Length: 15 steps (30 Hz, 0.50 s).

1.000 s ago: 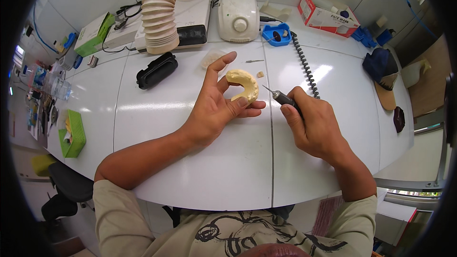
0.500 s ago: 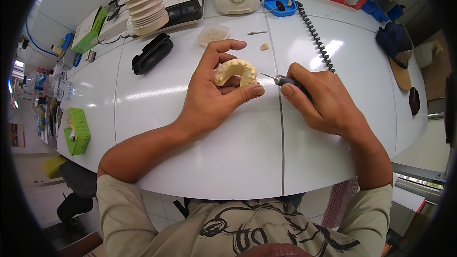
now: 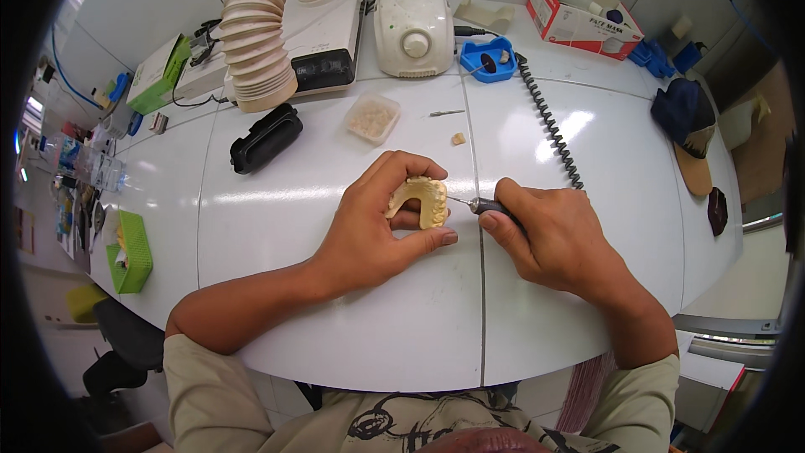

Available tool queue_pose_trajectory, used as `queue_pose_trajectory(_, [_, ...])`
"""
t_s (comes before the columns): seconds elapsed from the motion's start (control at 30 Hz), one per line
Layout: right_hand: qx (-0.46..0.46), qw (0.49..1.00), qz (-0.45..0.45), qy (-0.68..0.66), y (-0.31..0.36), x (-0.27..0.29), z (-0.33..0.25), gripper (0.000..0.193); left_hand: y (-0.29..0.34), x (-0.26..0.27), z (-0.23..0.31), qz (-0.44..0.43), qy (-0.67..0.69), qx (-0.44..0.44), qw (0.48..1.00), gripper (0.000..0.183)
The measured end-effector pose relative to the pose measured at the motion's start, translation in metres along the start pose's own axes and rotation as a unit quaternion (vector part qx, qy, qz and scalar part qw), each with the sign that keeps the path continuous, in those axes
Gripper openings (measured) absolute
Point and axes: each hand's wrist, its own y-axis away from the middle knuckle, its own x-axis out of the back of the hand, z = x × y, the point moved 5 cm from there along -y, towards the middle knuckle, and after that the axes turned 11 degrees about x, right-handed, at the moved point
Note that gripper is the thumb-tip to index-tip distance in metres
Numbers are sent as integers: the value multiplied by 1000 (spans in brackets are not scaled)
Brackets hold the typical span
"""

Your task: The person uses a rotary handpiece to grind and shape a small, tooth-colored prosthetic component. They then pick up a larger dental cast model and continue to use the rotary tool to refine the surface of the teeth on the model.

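Observation:
A cream-coloured dental cast (image 3: 433, 193), shaped like a horseshoe with a row of teeth, is gripped between the fingers and thumb of my left hand (image 3: 369, 222). My right hand (image 3: 549, 235) holds a dark rotary handpiece (image 3: 486, 206) like a pen. Its thin metal bur points left at the cast's outer tooth side; whether the tip touches, I cannot tell. Beyond the cast lie a small tan piece (image 3: 458, 139) and a loose metal bur (image 3: 446, 113). A clear plastic box (image 3: 371, 118) with pale bits inside stands to their left.
A white control unit (image 3: 414, 29) stands at the back beside a blue tray (image 3: 489, 60). A coiled cord (image 3: 549, 117) crosses the table on the right. A ribbed hose (image 3: 257, 42) hangs over the back left, near a black case (image 3: 267, 139). A green basket (image 3: 130, 252) sits far left.
The view has tilted, so the table things appear lower. My left hand has turned the cast so its tooth side faces the handpiece, and the bur is now closer to it.

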Motion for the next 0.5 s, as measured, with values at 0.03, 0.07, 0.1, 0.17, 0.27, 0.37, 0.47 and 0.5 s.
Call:
queue_pose_trajectory(0.03, [-1, 1000, -4, 2, 0, 0, 0, 39, 0, 0, 0, 0, 1, -6, 1000, 61])
queue_pose_trajectory(0.07, [-2, 1000, -7, 3, 0, 0, 1, 39, 0, -1, -1, 0, 2, -11, 1000, 60])
queue_pose_trajectory(0.1, [-4, 1000, -9, 1, 0, -1, 1, 39, 0, -1, -1, -3, 2, -11, 1000, 60])
queue_pose_trajectory(0.17, [-8, 1000, -11, -3, 1, -1, 1, 39, -1, -2, 0, -9, 2, -12, 1000, 59])
queue_pose_trajectory(0.27, [3, 1000, -7, 0, 0, 0, 0, 40, -1, -2, -4, 3, 31, -29, 999, 54])
queue_pose_trajectory(0.37, [9, 1000, -8, 14, -1, 0, 2, 40, -2, 0, 0, -8, 10, -12, 1000, 59])
queue_pose_trajectory(0.47, [4, 1000, -13, 6, -1, 0, 1, 40, -3, 1, -2, -11, -6, -6, 1000, 58])
queue_pose_trajectory(0.5, [4, 1000, -10, 3, -2, 1, 1, 40, -3, 1, 0, -10, -5, -5, 1000, 58])
